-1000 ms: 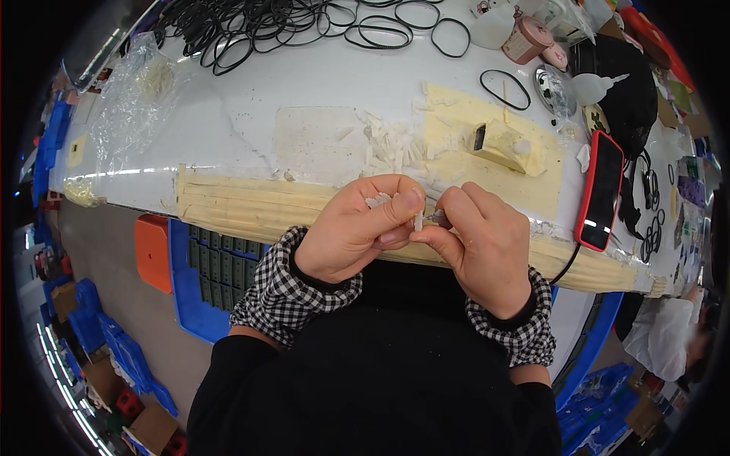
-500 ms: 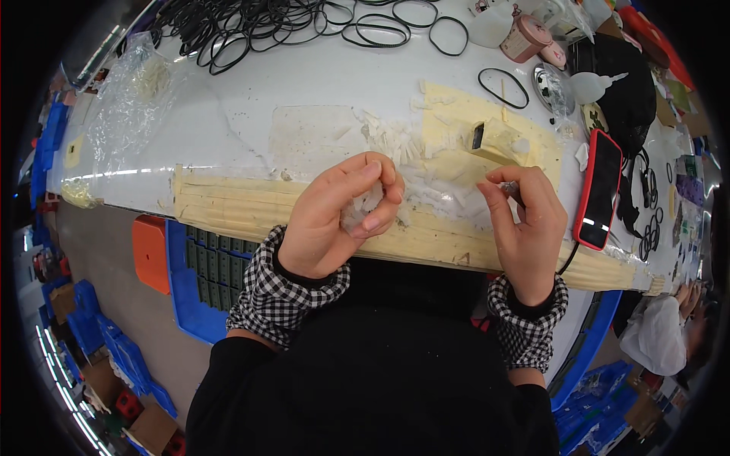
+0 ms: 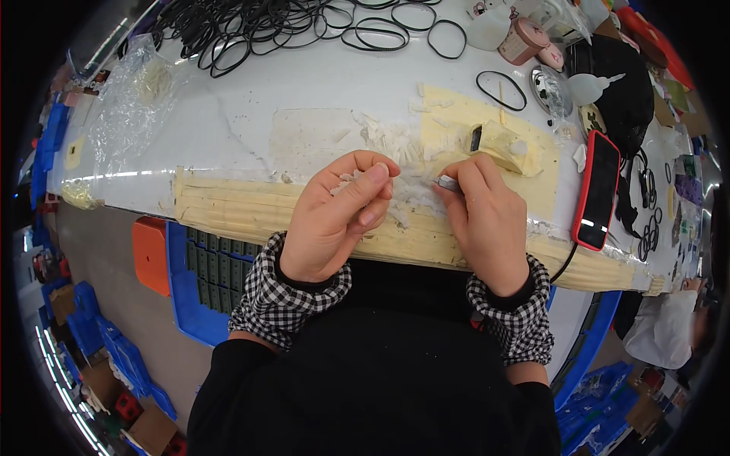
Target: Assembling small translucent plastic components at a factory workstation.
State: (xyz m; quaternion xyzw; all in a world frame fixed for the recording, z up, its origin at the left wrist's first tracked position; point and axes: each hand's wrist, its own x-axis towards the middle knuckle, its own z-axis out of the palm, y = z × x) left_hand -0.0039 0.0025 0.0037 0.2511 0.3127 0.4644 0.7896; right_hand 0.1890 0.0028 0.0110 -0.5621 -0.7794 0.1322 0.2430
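Note:
My left hand [image 3: 331, 216] is closed above the table's front edge, thumb pressed against the fingers. White bits [image 3: 347, 181] show inside its curl; whether they are held or lie behind cannot be told. Close by on the right, my right hand [image 3: 490, 228] pinches a small grey metallic piece [image 3: 448, 183] between thumb and fingertips, its end pointing at my left hand. The two hands are apart. Beyond them, white paper-like scraps [image 3: 388, 135] are strewn on the table next to a yellow sheet [image 3: 445, 102]. A yellowish wrapped block [image 3: 508, 148] with a dark end rests on that sheet.
Black rubber belts [image 3: 251, 30] lie heaped at the table's back. Clear plastic wrap [image 3: 125, 114] is at left. A red-cased phone [image 3: 598, 190] with a cable, a pink tub [image 3: 525, 39] and a squeeze bottle [image 3: 589, 87] stand right. Below is a blue crate [image 3: 182, 296] beside an orange stool [image 3: 151, 254].
My right hand has moved left, closer to my left hand, and the grey piece in its pinch now shows clearly. My left hand has turned slightly, its thumb now closed onto the fingers.

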